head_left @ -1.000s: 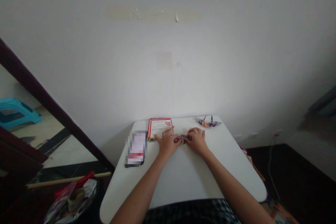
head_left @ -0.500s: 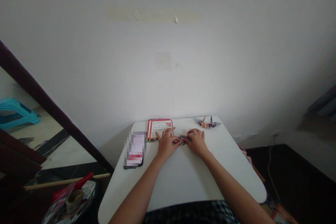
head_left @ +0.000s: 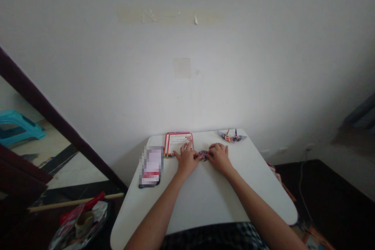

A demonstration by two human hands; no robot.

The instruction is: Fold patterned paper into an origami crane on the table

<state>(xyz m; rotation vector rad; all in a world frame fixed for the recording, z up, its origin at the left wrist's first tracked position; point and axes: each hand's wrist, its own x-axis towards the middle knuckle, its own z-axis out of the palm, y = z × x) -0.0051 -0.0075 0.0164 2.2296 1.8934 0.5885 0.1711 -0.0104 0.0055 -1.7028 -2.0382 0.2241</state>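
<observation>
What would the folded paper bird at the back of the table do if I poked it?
The paper bird would probably slide easily, as it looks like light, thin folded paper. Its narrow points might bend if pinched. It could rock or tip, since its wings stick out wide.

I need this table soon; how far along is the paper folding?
Done, it seems: the folded paper crane at the back of the white table. In hand: a small patterned paper, pinched between the left hand and right hand. Left, probably: more shaping of that piece, whose form the hands partly hide. Whether the red-edged sheets will be folded, I can't tell.
</observation>
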